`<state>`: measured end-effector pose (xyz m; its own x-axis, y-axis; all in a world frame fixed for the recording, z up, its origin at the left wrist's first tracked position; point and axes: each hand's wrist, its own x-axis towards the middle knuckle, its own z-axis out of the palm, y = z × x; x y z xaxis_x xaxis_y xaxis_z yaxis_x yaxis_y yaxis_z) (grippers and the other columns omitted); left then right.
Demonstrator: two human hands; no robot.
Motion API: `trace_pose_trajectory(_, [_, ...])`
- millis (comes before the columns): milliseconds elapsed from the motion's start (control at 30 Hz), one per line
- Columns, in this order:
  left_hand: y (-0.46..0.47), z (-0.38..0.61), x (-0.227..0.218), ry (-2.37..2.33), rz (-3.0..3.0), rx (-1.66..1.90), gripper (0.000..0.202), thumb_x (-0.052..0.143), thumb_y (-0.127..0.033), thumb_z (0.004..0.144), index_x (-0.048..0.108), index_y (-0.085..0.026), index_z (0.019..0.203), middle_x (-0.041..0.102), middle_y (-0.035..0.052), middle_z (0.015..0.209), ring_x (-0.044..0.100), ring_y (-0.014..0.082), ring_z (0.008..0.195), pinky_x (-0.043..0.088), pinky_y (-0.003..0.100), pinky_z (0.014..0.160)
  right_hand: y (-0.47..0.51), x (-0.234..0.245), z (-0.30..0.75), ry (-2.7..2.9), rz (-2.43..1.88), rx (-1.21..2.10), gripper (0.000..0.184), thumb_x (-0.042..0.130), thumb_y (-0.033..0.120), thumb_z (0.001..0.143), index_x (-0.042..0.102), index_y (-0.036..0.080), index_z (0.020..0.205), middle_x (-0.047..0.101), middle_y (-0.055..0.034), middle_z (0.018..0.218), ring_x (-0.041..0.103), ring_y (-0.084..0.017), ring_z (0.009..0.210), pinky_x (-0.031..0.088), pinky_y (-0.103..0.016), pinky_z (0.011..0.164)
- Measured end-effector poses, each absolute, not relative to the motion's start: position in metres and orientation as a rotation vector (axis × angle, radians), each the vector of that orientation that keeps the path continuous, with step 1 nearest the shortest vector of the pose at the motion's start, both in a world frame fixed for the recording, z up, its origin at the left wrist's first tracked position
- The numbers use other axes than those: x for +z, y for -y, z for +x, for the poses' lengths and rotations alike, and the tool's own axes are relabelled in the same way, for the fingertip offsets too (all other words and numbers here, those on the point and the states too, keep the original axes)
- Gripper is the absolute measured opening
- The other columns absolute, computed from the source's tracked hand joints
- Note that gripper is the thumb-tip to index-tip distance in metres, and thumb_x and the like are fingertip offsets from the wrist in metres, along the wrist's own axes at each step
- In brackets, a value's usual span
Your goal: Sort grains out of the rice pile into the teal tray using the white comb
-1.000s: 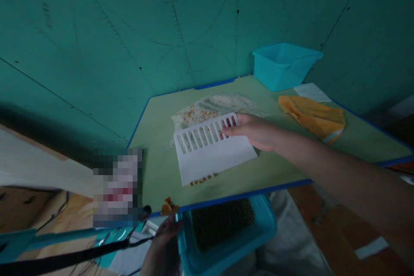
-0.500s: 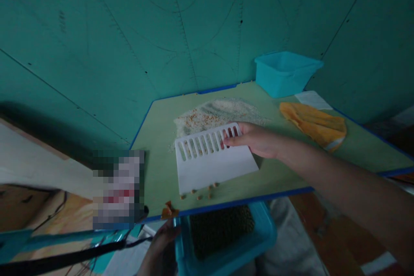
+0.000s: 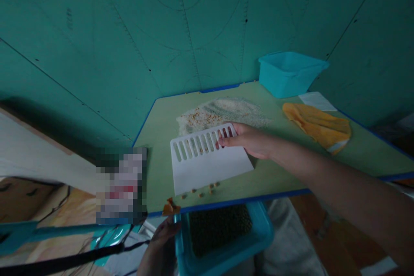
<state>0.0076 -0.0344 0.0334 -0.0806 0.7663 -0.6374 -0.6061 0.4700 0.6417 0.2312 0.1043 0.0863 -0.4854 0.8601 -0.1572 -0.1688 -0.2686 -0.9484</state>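
My right hand is closed on the right end of a white slotted plastic scraper, with the thumb over the slots. The scraper's solid part faces me, and its lower edge is by several small brown pellets near the table's front edge. Behind it spreads a heap of pale grains with orange-brown bits. Below the table edge, my left hand is closed on the left rim of a blue tub. Dark pellets fill the tub's inside.
On the pale green table, an orange cloth and a white sheet lie to the right. A second blue tub stands at the back right, near the green wall. A crumpled brown scrap is at the front edge.
The scraper and my right hand have shifted slightly left over the table. My left hand stays on the tub's rim. The view has turned slightly.
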Motion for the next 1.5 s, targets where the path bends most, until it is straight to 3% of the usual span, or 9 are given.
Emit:
trace_pose_trajectory(200, [0.0370,-0.0017,0.0245,-1.056,0.181,1.060,0.027,0.061,-0.011,0.063,0.069,-0.024,0.086,0.073,-0.0007,0.081,0.061,0.0222,0.090,0.048,0.027,0.076,-0.1026,0.0872,0.2331,1.250,-0.893,1.868,0.020,0.063,0.009,0.063,0.054,0.017,0.078,0.061,0.0029,0.069,0.056,-0.009,0.063,0.043,-0.022,0.061])
trace_pose_trajectory(567, [0.0364,-0.0011,0.0208,-1.158,0.124,1.076,0.022,0.063,-0.008,0.062,0.071,-0.023,0.074,0.073,-0.0004,0.076,0.061,0.0241,0.090,0.049,0.029,0.077,-0.0975,0.0895,0.2350,1.282,-0.915,1.904,0.020,0.063,0.010,0.062,0.055,0.016,0.079,0.061,0.0027,0.069,0.055,-0.009,0.062,0.041,-0.023,0.061])
trace_pose_trajectory(900, [0.0361,-0.0022,0.0242,-1.114,0.112,1.089,0.027,0.063,-0.009,0.062,0.070,-0.027,0.081,0.073,-0.0014,0.077,0.061,0.0235,0.089,0.048,0.031,0.079,-0.0967,0.0887,0.2372,1.291,-0.912,1.914,0.018,0.065,0.012,0.062,0.055,0.016,0.076,0.061,0.0032,0.068,0.055,-0.009,0.062,0.040,-0.023,0.061])
trace_pose_trajectory(1067, [0.0358,-0.0019,0.0252,-1.116,0.125,1.076,0.025,0.065,-0.008,0.059,0.071,-0.023,0.078,0.073,0.0000,0.075,0.062,0.0235,0.087,0.049,0.029,0.075,-0.0956,0.0897,0.2368,1.276,-0.884,1.941,0.018,0.065,0.013,0.063,0.056,0.016,0.079,0.062,0.0023,0.071,0.056,-0.009,0.064,0.041,-0.022,0.061])
trace_pose_trajectory(1333, [0.0376,-0.0007,0.0286,-1.107,0.106,1.094,0.024,0.062,-0.012,0.065,0.070,-0.026,0.083,0.073,-0.0006,0.081,0.061,0.0256,0.089,0.049,0.034,0.077,-0.0960,0.0887,0.2373,1.264,-0.898,1.941,0.019,0.066,0.012,0.061,0.056,0.016,0.077,0.063,0.0026,0.069,0.056,-0.009,0.062,0.042,-0.022,0.059])
trace_pose_trajectory(1500, [0.0370,0.0002,0.0275,-1.059,0.150,1.082,0.025,0.058,-0.010,0.067,0.070,-0.024,0.085,0.073,0.0016,0.080,0.060,0.0249,0.091,0.050,0.030,0.074,-0.0970,0.0868,0.2376,1.261,-0.878,1.951,0.020,0.067,0.014,0.061,0.056,0.016,0.078,0.063,0.0026,0.070,0.057,-0.009,0.063,0.042,-0.023,0.061])
